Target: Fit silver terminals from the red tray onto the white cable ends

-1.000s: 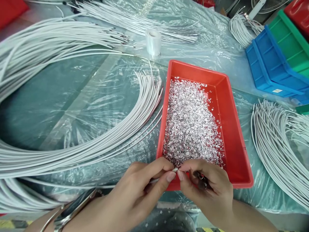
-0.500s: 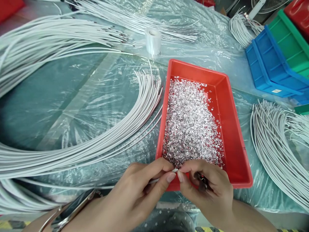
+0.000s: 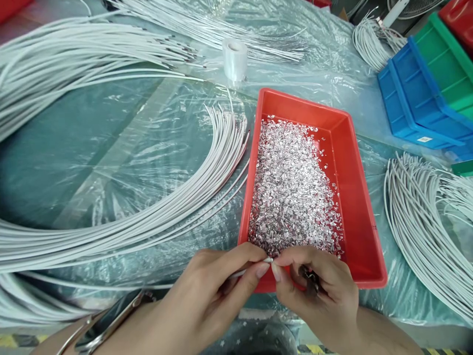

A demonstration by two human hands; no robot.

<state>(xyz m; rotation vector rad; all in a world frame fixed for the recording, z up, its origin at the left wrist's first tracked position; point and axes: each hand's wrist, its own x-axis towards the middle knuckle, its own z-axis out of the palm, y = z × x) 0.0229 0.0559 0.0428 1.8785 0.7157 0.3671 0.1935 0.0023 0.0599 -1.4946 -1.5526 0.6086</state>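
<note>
Clear plastic sheeting (image 3: 155,128) covers the green table (image 3: 37,172), which carries one red tray (image 3: 365,207) of silver terminals (image 3: 291,187), one tape roll (image 3: 234,59) and one blue bin (image 3: 414,103). At the near edge, the left hand (image 3: 218,291) and right hand (image 3: 318,291) have their fingers pinched closed on one white wire (image 3: 240,272).

A small workshop for assembly of cables by hand is shown. A work table (image 3: 155,123) is covered with clear plastic sheet, and large bundles of white cables (image 3: 111,231) are laid on it in long curves; a further cable bundle (image 3: 417,222) is seen at the right. A red tray (image 3: 364,212) is filled with many small silver metal pieces (image 3: 291,192). Plastic parts bins, a blue bin (image 3: 410,103) and a green bin (image 3: 447,64), are kept at the far right, and a roll of clear tape (image 3: 235,59) is stood among the cables. One cable end (image 3: 266,260) is pinched between the left hand (image 3: 218,291) and the right hand (image 3: 321,291) at the near edge of the tray
</note>
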